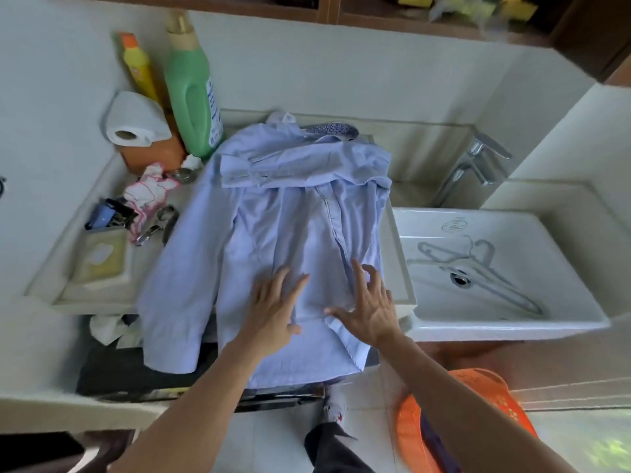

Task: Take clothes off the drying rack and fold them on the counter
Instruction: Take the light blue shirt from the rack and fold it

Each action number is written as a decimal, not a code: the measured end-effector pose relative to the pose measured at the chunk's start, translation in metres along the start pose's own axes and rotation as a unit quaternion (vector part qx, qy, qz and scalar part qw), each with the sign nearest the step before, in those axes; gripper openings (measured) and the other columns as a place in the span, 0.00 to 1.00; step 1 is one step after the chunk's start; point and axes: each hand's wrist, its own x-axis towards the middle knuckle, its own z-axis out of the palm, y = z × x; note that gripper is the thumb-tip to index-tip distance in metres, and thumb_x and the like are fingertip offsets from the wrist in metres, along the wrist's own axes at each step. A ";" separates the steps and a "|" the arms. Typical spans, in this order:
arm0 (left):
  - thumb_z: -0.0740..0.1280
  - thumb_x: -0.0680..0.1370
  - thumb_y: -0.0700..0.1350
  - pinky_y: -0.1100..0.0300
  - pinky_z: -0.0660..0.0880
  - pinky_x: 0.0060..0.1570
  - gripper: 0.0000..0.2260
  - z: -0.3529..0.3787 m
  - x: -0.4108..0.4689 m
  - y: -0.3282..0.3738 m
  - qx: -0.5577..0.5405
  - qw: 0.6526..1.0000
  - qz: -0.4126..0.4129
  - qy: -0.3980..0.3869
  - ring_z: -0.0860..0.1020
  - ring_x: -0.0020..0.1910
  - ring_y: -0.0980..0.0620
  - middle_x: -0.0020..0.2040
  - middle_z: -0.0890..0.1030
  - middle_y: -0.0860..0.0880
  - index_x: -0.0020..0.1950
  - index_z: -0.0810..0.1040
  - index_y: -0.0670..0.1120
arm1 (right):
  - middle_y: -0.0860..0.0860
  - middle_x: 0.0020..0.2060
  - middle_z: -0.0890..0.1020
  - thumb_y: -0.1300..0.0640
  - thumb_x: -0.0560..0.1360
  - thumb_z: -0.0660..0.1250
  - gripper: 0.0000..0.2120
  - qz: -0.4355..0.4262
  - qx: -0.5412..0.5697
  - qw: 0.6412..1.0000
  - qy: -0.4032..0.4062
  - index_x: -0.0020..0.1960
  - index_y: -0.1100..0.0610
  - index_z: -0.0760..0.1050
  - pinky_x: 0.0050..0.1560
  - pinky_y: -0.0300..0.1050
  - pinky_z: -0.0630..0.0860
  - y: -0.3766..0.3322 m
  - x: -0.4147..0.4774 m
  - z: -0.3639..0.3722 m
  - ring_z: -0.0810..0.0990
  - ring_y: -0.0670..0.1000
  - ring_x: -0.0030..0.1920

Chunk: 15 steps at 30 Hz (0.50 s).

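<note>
A light blue long-sleeved shirt (273,213) lies spread on the white counter (102,295), collar at the far end and hem hanging over the near edge. One sleeve is folded across the chest; the other sleeve (177,295) hangs down at the left. My left hand (276,308) rests flat on the lower front of the shirt with fingers spread. My right hand (368,308) lies beside it near the button placket, fingers straight and spread, touching the cloth.
A green detergent bottle (193,97), a yellow bottle (138,68), a paper roll (135,119) and a pink cloth (150,196) crowd the counter's left back. To the right is a white sink (577,312) holding hangers (478,268), with a tap (474,165). An orange basket (454,421) stands on the floor.
</note>
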 end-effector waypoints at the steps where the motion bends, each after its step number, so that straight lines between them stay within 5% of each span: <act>1: 0.77 0.65 0.41 0.45 0.69 0.64 0.36 0.001 -0.001 -0.002 -0.006 0.999 -0.003 0.039 0.69 0.69 0.40 0.75 0.65 0.43 0.72 0.72 0.54 | 0.53 0.74 0.56 0.22 0.60 0.62 0.58 0.010 -0.006 1.000 -0.008 0.80 0.45 0.43 0.67 0.57 0.68 -0.007 -0.008 0.003 0.62 0.56 0.73; 4: 0.68 0.66 0.31 0.48 0.73 0.62 0.23 -0.007 0.004 0.003 -0.076 0.989 -0.028 0.121 0.75 0.61 0.43 0.69 0.74 0.49 0.56 0.85 0.52 | 0.55 0.67 0.65 0.32 0.65 0.72 0.55 0.028 -0.013 0.997 0.066 0.80 0.48 0.44 0.61 0.54 0.71 -0.018 -0.024 0.018 0.70 0.58 0.66; 9: 0.63 0.71 0.32 0.67 0.70 0.59 0.16 -0.039 0.010 0.019 -0.169 0.967 -0.023 0.188 0.79 0.56 0.48 0.60 0.82 0.50 0.53 0.84 0.44 | 0.54 0.60 0.77 0.54 0.74 0.69 0.34 0.044 0.098 0.985 0.132 0.77 0.53 0.59 0.54 0.54 0.73 -0.038 -0.014 0.018 0.76 0.61 0.57; 12: 0.64 0.76 0.33 0.75 0.70 0.47 0.14 -0.066 0.007 0.026 -0.226 0.948 -0.073 0.213 0.81 0.47 0.55 0.49 0.85 0.53 0.54 0.84 0.46 | 0.52 0.48 0.80 0.58 0.74 0.68 0.17 -0.005 0.159 0.972 0.174 0.62 0.51 0.74 0.42 0.52 0.76 -0.043 -0.011 0.013 0.79 0.60 0.49; 15: 0.63 0.75 0.29 0.78 0.67 0.41 0.16 -0.085 -0.002 0.022 -0.228 0.944 -0.087 0.222 0.78 0.41 0.58 0.42 0.83 0.54 0.52 0.85 0.45 | 0.49 0.42 0.78 0.58 0.75 0.69 0.07 0.003 0.209 0.960 0.188 0.52 0.50 0.78 0.42 0.50 0.77 -0.040 -0.016 0.006 0.79 0.54 0.41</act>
